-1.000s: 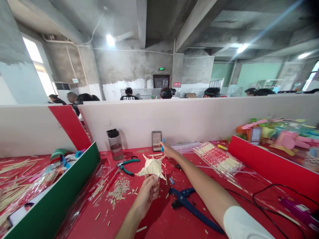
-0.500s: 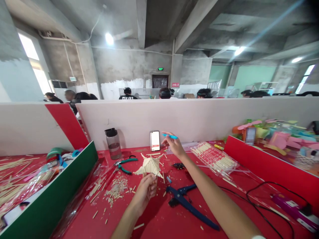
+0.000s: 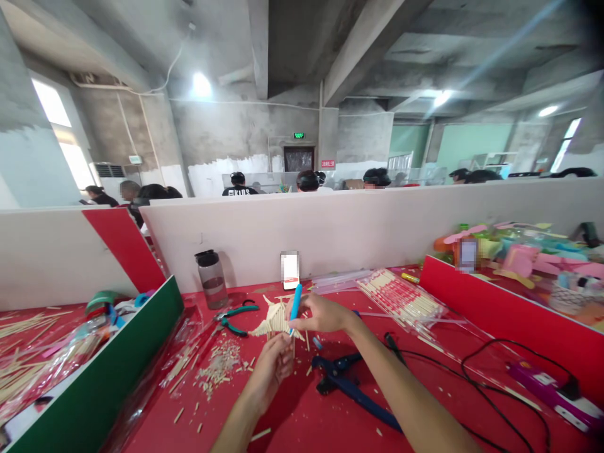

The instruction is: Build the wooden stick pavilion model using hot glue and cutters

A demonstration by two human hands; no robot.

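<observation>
My right hand (image 3: 325, 313) grips a blue pen (image 3: 296, 302), held steeply with its tip down at the fingertips of my left hand (image 3: 274, 360). My left hand is closed in a pinch; whatever its fingers hold is too small and hidden to make out. Just beyond both hands sits a star-like model of pale wooden sticks (image 3: 272, 318), partly covered by my right hand. Green-handled pliers (image 3: 234, 311) lie to the left of it. A dark blue cutter tool (image 3: 352, 385) rests on the red table, under and beside my right forearm.
A phone (image 3: 290, 272) leans on the white partition (image 3: 377, 229), with a water bottle (image 3: 212, 280) to its left. Bundled sticks (image 3: 401, 299) lie at right, cut scraps (image 3: 221, 365) at left. A black cable (image 3: 465, 368) crosses the right side. Green and red boards flank the table.
My right hand has come down and left with the blue pen, from beside the phone to my left hand's fingertips. The pen has turned from level to steep. My left hand stays nearly still.
</observation>
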